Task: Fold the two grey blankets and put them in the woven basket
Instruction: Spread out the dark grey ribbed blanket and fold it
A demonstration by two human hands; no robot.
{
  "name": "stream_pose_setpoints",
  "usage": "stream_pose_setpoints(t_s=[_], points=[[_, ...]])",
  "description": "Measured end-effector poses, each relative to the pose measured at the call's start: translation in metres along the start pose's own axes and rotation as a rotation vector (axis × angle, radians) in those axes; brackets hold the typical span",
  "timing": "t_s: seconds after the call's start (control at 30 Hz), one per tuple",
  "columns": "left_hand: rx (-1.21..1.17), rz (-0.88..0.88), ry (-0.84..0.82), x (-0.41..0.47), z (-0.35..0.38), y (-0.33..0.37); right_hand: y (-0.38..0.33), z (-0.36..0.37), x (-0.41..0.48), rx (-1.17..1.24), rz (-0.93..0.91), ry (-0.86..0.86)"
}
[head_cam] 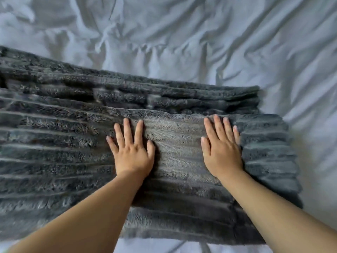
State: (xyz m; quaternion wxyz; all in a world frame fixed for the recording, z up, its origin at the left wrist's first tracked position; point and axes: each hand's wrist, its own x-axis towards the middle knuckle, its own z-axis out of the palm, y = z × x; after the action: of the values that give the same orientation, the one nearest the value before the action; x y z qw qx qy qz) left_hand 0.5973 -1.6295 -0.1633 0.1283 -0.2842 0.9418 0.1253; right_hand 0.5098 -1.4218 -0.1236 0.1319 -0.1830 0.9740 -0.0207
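Observation:
A dark grey ribbed fleece blanket point(54, 143) lies across the bed, running from the left edge to right of centre. It is doubled over in layers, with a lower layer sticking out at the back point(182, 95). My left hand point(132, 152) lies flat on the blanket's top layer, fingers spread. My right hand point(222, 148) presses flat beside it, near the blanket's right end. Neither hand grips the cloth. I see only this one blanket; no woven basket is in view.
A wrinkled pale grey bed sheet point(182, 33) covers the bed behind and to the right of the blanket. A strip of sheet shows at the near edge point(164, 247).

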Motion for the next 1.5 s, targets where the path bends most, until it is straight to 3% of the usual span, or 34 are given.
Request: stream_pose_setpoints(t_s=[0.3,0.73,0.83,1.03,1.2,1.33,1.5], points=[[-0.179,0.001,0.263,0.022,0.043,0.01,0.015,0.066,0.052,0.227,-0.086,0.291],[-0.212,0.002,0.309,0.027,0.063,0.012,0.016,0.094,0.061,0.255,-0.139,0.375],[-0.187,0.006,0.264,0.024,0.051,0.01,0.017,0.081,0.057,0.265,-0.113,0.321],[-0.122,-0.097,-0.03,0.011,0.0,0.016,0.019,0.024,0.048,0.126,-0.019,-0.001],[0.024,-0.138,-0.179,0.023,-0.058,0.042,0.071,-0.02,0.038,-0.042,0.086,-0.091],[0.033,0.095,-0.201,0.032,-0.09,0.079,0.095,-0.035,0.033,-0.018,0.109,-0.211],[-0.083,0.484,-0.268,0.036,-0.098,0.128,0.104,-0.063,0.077,0.125,0.264,0.056]])
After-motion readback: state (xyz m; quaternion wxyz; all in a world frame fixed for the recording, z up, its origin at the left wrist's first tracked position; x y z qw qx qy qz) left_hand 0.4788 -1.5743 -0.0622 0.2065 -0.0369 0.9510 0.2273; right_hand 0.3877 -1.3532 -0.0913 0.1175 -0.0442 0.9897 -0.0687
